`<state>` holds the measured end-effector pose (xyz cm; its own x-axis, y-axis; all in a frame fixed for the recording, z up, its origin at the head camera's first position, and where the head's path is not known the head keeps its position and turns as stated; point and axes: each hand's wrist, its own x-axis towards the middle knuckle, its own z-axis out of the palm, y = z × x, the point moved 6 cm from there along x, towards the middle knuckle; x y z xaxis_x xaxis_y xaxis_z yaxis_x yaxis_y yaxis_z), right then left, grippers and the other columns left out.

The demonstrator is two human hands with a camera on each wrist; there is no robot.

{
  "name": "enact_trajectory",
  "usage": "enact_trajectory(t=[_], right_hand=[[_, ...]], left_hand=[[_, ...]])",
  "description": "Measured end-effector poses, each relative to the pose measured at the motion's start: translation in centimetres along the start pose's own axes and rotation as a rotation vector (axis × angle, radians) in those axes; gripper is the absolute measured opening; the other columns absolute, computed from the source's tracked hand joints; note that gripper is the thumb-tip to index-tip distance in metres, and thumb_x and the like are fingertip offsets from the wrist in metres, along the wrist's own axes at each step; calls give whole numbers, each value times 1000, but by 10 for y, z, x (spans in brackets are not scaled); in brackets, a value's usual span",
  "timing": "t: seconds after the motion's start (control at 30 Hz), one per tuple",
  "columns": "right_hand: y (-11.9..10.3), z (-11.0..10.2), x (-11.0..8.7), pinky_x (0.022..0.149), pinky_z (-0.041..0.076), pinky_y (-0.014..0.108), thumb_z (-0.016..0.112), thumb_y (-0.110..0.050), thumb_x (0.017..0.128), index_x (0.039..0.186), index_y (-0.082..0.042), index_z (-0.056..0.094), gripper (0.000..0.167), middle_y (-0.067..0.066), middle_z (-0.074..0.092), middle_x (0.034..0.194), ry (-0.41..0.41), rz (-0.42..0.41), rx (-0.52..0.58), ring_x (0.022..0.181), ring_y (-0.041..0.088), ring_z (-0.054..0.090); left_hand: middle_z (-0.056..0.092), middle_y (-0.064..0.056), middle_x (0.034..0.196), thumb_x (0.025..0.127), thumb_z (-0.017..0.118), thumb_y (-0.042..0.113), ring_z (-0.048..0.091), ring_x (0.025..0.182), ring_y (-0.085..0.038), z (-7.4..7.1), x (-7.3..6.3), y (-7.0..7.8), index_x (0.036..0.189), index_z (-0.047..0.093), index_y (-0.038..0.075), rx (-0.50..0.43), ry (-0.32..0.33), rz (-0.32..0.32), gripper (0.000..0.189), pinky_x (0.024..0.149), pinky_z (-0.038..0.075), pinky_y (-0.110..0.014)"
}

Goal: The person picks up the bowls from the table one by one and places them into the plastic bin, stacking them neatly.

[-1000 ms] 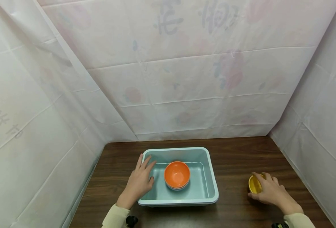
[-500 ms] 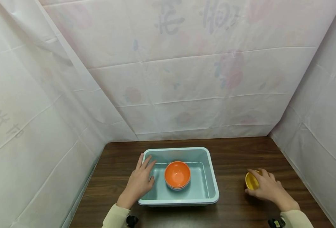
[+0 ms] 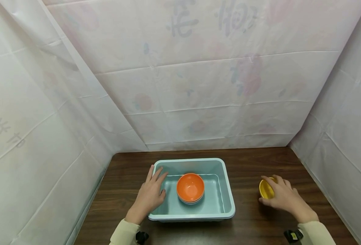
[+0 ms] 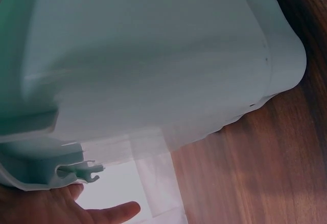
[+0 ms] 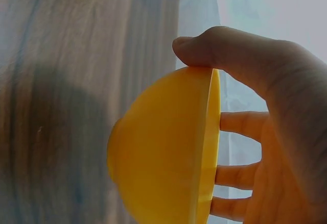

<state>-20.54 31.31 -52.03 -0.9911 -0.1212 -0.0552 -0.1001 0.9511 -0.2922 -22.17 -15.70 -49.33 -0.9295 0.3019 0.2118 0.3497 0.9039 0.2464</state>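
At the right, my right hand [image 3: 283,196] holds a small yellow bowl [image 3: 265,190] by its rim. In the right wrist view the thumb presses the rim of the bowl [image 5: 163,142] from one side, and several fingers reach over its mouth; a gap shows between bowl and tabletop, with a shadow beneath. My left hand [image 3: 149,195] lies with spread, relaxed fingers over the left rim of a pale blue-green plastic bin [image 3: 192,216]. Inside the bin, an orange bowl [image 3: 190,186] sits nested on at least one pale bowl [image 3: 189,203], mostly hidden under it.
The bin stands on a dark wood-grain table [image 3: 244,163], left of the yellow bowl. Pale printed sheeting [image 3: 204,126] rises behind the table's far edge and along both sides. Dark devices are strapped at both wrists.
My right hand has moved left and slightly away from me, toward the bin, carrying the yellow bowl. The left hand, bin and orange bowl have stayed in place.
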Motion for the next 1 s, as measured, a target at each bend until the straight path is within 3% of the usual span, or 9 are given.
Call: enact_trajectory(t=[0.43,1.0], right_hand=[[-28,-18,10,82,42,82,82,-56,77,149,-13,51,90,38,42,145,31,-50,-24,123,67,43],[-69,-43,25,84,45,77,83,-55,76,149,-16,53,87,33,45,146,105,-180,-97,124,60,48]], left_hand=[[46,-16,158,88,75,16,19,157,-43,0,0,1,144,59,11,7,3,20,58,70,61,-46],[47,-17,157,88,76,15,20,156,-45,-3,-1,2,143,60,10,18,11,24,57,67,60,-44]])
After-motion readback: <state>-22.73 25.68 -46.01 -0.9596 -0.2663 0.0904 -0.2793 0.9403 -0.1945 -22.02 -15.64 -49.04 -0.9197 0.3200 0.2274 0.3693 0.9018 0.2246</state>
